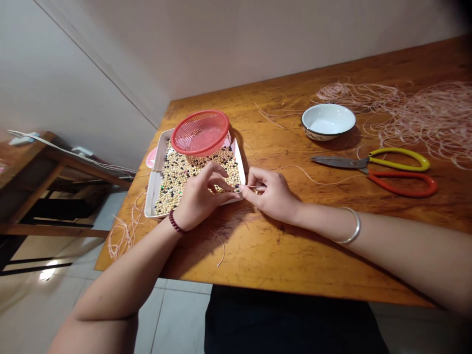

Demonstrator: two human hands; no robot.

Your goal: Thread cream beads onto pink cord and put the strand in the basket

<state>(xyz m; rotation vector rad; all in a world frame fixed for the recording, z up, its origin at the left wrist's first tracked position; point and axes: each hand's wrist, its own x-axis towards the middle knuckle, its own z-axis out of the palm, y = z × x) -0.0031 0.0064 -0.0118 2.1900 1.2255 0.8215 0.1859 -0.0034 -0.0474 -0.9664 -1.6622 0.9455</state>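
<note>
My right hand (271,194) pinches a thin pink cord (306,173) close to the tray's right corner; the cord trails away to the right across the table. Just left of it, my left hand (202,194) reaches over the tray's near edge, thumb and forefinger closed around a small dark bead (237,188) near the cord's end. Whether the cord runs through that bead is too small to tell. Beneath my left hand lies a white tray (150,201) spread with cream, black and a few coloured beads (173,172). A red mesh basket (201,132) sits at the tray's far side.
A white enamel bowl (328,120) stands right of the tray. Scissors with yellow and red handles (368,164) lie nearer. A heap of pink cord (435,115) covers the far right, and a smaller tangle (123,238) hangs at the table's left edge.
</note>
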